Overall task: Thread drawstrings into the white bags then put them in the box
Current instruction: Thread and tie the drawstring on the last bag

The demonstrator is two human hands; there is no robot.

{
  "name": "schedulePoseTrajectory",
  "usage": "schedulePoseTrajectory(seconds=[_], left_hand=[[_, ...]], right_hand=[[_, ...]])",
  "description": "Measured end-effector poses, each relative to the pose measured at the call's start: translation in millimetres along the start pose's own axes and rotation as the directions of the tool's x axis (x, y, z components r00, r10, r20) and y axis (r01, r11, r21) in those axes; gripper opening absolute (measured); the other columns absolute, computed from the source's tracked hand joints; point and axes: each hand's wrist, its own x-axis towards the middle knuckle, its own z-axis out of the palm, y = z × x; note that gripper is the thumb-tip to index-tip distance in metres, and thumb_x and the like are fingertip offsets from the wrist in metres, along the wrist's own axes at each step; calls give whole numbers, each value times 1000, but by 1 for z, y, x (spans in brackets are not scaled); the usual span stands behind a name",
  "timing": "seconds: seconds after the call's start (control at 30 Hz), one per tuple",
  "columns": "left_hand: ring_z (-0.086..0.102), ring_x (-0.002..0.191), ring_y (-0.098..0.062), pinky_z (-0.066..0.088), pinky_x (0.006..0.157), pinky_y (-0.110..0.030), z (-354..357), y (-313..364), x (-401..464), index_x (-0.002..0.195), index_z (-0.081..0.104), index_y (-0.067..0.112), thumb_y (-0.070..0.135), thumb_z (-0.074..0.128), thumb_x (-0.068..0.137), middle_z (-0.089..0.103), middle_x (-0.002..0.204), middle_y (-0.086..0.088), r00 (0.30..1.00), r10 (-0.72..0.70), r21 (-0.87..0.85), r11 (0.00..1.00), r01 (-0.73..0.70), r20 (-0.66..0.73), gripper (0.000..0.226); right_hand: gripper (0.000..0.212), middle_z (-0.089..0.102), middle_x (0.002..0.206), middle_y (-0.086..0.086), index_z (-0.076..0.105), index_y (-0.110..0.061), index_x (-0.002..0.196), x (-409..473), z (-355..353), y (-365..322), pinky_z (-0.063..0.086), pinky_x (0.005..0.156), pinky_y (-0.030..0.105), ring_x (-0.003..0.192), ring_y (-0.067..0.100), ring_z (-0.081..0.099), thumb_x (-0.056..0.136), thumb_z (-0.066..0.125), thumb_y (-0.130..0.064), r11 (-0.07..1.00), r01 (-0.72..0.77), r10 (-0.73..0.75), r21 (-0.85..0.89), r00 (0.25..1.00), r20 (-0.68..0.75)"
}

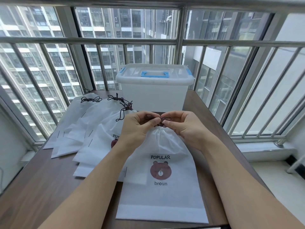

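Head view shows a white bag (160, 176) lying flat on the brown desk (41, 187) near its front edge, its gathered mouth pointing to the far edge. On the bag is printed "POPULAR" in black letters, under it a brown bear face, and under that the word "broun". The left hand (137, 128) and the right hand (183, 128) are both at the mouth of this bag, and each one pinches a part of the dark drawstring (159, 120) between thumb and fingers, with the fingers curled. Toward the left edge of the desk lies a fan of other white bags (92, 129), overlapping each other, with dark cords bunched at their tops; on one of them the beginning of "POPULAR" can be read, the rest is hidden by the left arm. At the far edge stands a translucent white box (154, 96), with its lid on and a blue handle.
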Motion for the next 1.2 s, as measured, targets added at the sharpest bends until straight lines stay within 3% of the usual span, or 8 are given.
schedulePoseTrajectory(seconds=[0.1,0.2,0.4,0.5,0.63,0.77,0.87,1.2], left_hand=[[72,72,-10,54,71,-17,0,-2,0,86,72,4,-5,69,86,75,73,3,1000,19,91,996,-21,20,9],[71,71,-7,53,70,-17,1,-4,1,86,73,6,-1,69,88,74,72,5,999,20,137,990,-24,30,8],[68,72,-7,53,71,-17,0,-7,1,85,74,12,3,70,89,74,74,5,1000,-6,138,990,2,22,10],[67,71,-6,53,71,-17,1,-7,1,84,73,12,3,70,89,73,72,7,999,-29,123,992,26,25,11],[67,75,-10,55,75,-20,3,-9,1,87,72,11,6,69,90,72,76,1,999,-38,98,995,34,31,7],[65,71,-6,51,71,-16,4,-9,0,88,70,10,7,64,94,72,74,5,997,-47,71,997,43,54,9],[65,74,-10,52,75,-18,2,-10,1,91,71,7,7,62,95,71,78,-2,997,-74,31,997,73,38,10],[66,74,-7,52,74,-16,4,-8,-1,92,70,7,1,59,96,71,77,3,995,-96,-41,994,97,23,13]], right_hand=[[21,74,93,19,71,1,107,-1,-3,-3,56,69,23,80,19,71,86,71,5,989,59,-66,-139,997,-46],[23,75,95,23,72,1,106,-3,-8,-6,59,77,28,85,25,72,84,72,7,979,70,-75,-192,997,-23],[12,76,86,15,76,-6,94,-4,-7,-8,58,78,27,81,20,71,86,73,2,982,83,-84,-168,996,-2],[2,70,77,6,75,-7,88,-2,-7,-8,51,71,27,71,13,60,86,75,-7,982,81,-93,-170,994,-61],[15,58,67,4,71,-8,85,-1,-6,-7,40,61,25,60,13,47,83,77,-21,991,94,-93,-98,996,16],[9,73,84,13,74,-6,96,-4,0,-5,43,59,18,64,11,55,88,71,-7,988,92,-74,-128,988,137],[18,75,94,19,74,0,104,-4,-1,-5,44,62,19,70,13,58,92,61,3,995,60,-45,-81,985,167],[5,69,63,9,77,-2,79,-1,13,1,44,50,21,52,13,53,79,80,2,962,202,-209,-182,978,-17]])
